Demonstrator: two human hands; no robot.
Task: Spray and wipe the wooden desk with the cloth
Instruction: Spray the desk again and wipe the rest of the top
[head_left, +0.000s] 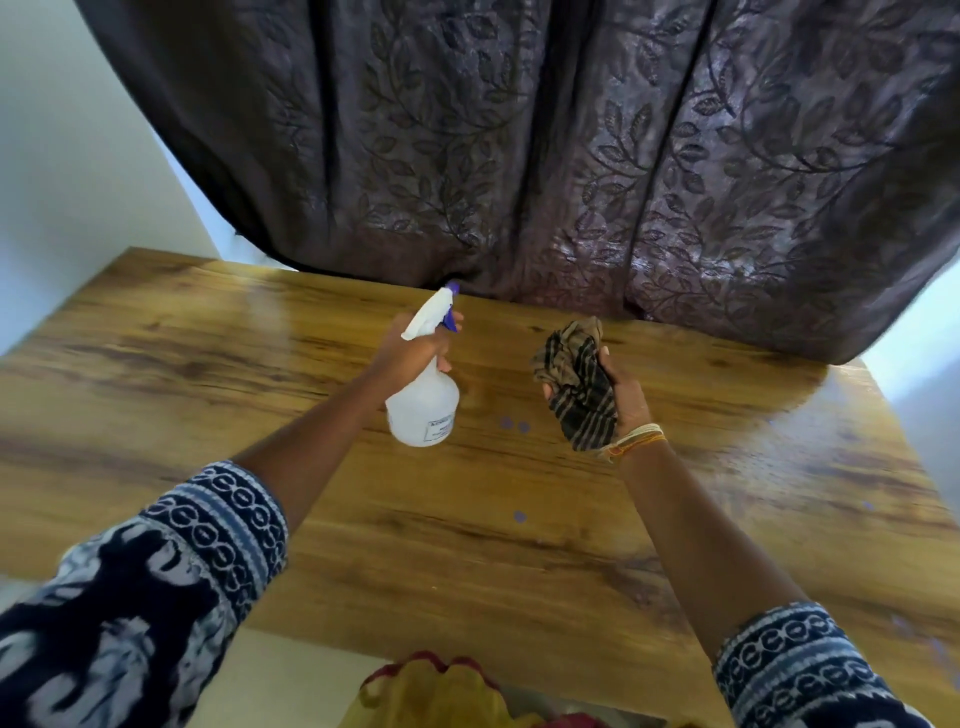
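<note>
The wooden desk (218, 364) fills the middle of the view, its grain running left to right. Above its centre my left hand (410, 348) grips the neck of a white spray bottle (423, 402) with a purple trigger and nozzle, which points away toward the curtain. To the right, my right hand (626, 397) holds a crumpled brown and black checked cloth (579, 384) in the air above the desk, apart from the bottle. Thread bands sit on that wrist.
A dark purple curtain (571, 156) with a leaf pattern hangs over the desk's far edge. A few small pale purple spots (514, 425) mark the desktop. White walls stand left and right. Yellow fabric (436, 696) shows below the near edge.
</note>
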